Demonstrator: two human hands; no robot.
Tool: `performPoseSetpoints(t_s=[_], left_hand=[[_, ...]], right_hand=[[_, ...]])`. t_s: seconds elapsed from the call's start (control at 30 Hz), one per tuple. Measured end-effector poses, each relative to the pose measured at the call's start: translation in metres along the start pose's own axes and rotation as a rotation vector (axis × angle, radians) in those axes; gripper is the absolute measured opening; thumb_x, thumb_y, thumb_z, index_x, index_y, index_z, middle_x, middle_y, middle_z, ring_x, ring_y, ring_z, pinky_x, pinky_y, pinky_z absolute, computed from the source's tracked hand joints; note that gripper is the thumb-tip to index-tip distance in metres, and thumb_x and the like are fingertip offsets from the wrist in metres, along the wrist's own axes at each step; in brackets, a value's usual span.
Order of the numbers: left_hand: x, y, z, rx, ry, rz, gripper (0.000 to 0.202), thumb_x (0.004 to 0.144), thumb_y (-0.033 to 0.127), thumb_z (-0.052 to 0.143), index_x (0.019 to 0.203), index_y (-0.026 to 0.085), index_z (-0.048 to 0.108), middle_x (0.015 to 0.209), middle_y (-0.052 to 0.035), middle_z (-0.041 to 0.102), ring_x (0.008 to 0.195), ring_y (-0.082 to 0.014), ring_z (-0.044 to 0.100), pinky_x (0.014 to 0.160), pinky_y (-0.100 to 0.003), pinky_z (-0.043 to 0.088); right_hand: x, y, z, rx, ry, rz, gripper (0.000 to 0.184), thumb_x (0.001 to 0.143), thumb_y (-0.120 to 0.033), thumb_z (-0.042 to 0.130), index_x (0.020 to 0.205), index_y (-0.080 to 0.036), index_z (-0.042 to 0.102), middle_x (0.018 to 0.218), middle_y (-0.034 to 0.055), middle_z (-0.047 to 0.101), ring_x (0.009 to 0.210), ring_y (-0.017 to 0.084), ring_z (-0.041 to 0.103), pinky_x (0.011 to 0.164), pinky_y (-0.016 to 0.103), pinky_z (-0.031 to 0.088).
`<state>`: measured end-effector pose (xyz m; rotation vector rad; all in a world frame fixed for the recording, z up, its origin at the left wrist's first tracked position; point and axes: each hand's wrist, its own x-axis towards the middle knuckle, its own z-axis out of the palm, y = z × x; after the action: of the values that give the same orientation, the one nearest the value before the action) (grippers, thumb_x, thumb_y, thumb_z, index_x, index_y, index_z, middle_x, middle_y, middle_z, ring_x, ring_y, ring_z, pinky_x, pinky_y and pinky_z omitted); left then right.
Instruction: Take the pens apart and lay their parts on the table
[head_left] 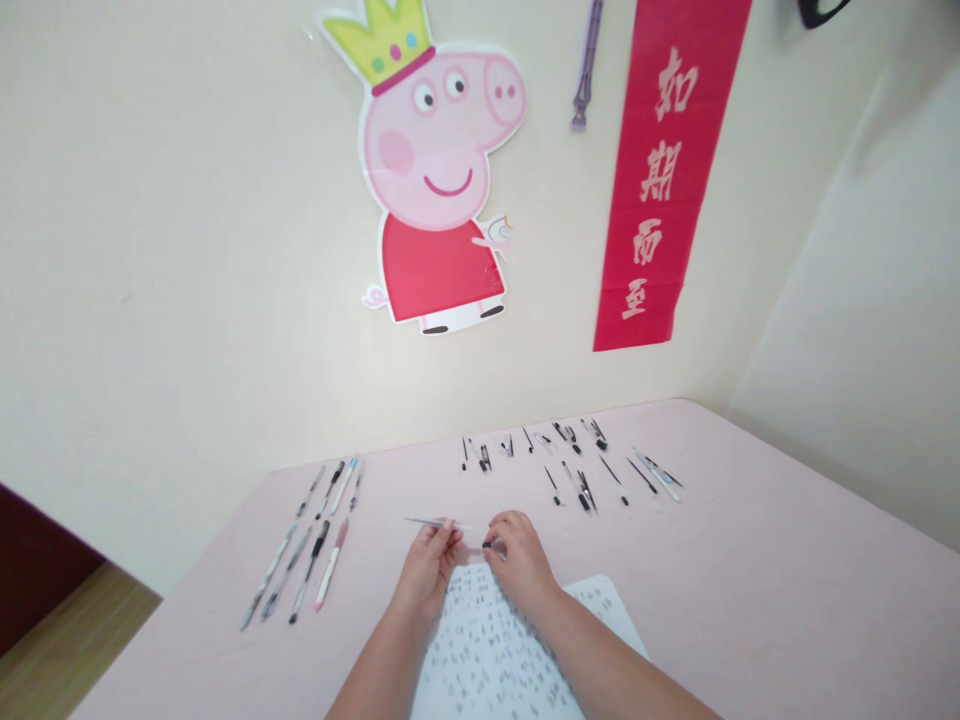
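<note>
Between the fingertips of my left hand [433, 562] is a thin pen refill [424, 521], its dark end pointing left and a pale end sticking out to the right. My right hand [521, 556] pinches a small black pen part [487, 545], perhaps a cap or grip; its exact kind is too small to tell. The two hands are a short gap apart, above the top edge of a sheet of paper [480, 640] covered in handwritten marks. My forearms lie over the sides of that paper.
Several pens [311, 570] lie in slanted rows on the left of the pink table [750, 560]. Toward the back right lie several groups of pen parts [585, 490] and refills [613, 480]. The wall behind bears a cartoon pig cutout [442, 180] and a red banner [667, 180].
</note>
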<state>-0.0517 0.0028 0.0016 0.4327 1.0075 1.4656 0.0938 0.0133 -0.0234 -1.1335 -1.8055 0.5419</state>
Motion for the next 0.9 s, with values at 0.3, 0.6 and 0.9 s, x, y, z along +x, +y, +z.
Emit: performPoseSetpoints(t_s=[0.3, 0.6, 0.9], left_hand=[[0.006, -0.007, -0.007, 0.032, -0.046, 0.042, 0.013, 0.071, 0.011, 0.068, 0.077, 0.014, 0.056, 0.066, 0.0012, 0.060, 0.057, -0.0056, 0.058, 0.054, -0.013, 0.049], [0.007, -0.011, -0.011, 0.130, -0.121, 0.033, 0.031, 0.061, 0.029, 0.077, 0.079, 0.014, 0.057, 0.067, 0.0016, 0.060, 0.058, -0.0072, 0.057, 0.056, -0.017, 0.047], [0.006, -0.009, -0.009, 0.150, -0.121, 0.040, 0.033, 0.058, 0.032, 0.078, 0.077, 0.014, 0.057, 0.065, 0.0023, 0.060, 0.059, -0.0071, 0.057, 0.058, -0.017, 0.046]], right_hand=[[0.001, -0.003, -0.001, -0.037, -0.027, 0.030, 0.022, 0.064, -0.003, 0.058, 0.077, -0.020, 0.059, 0.085, 0.0046, 0.058, 0.089, 0.021, 0.051, 0.078, 0.034, 0.041], [0.002, -0.006, -0.004, 0.050, -0.022, -0.023, 0.011, 0.073, -0.010, 0.058, 0.077, -0.020, 0.062, 0.086, 0.0050, 0.059, 0.089, 0.020, 0.050, 0.081, 0.034, 0.040], [0.003, -0.006, -0.003, 0.052, -0.026, -0.040, 0.011, 0.073, -0.009, 0.058, 0.074, -0.019, 0.062, 0.085, 0.0049, 0.059, 0.088, 0.019, 0.051, 0.079, 0.032, 0.041]])
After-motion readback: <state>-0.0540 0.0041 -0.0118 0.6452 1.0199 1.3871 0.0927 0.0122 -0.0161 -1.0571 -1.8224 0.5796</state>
